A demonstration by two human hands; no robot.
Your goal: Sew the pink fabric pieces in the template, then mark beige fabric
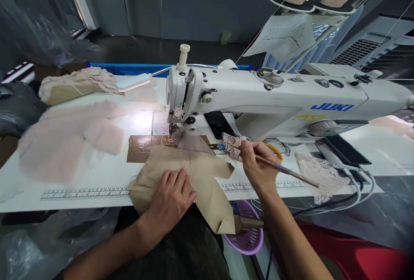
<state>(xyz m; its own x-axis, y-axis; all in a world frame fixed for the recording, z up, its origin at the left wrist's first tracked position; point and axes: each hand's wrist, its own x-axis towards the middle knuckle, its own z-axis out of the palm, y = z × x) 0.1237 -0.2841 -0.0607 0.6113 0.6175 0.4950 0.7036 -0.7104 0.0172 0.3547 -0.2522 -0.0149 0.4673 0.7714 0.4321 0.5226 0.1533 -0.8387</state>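
My left hand (174, 194) lies flat with its fingers stretched over a tan, paper-like sheet (207, 185), which hangs over the table's front edge. My right hand (260, 163) grips a long, thin, pencil-like stick (284, 170), brownish near the front and grey further back. Its front end lies over a small strip of cream lace (231, 142). Behind the tan sheet, a sheer triangular piece (194, 142) rests partly on a worn brown plate (139, 148). The needle area of the white sewing machine (173, 128) is just beyond.
Pale pink sheer fabric (67, 142) spreads over the left of the table, with a lace bundle (80, 82) behind it. Another lace piece (320, 174) and white cables (364, 189) lie at the right. Below the front edge is a purple basket (244, 245).
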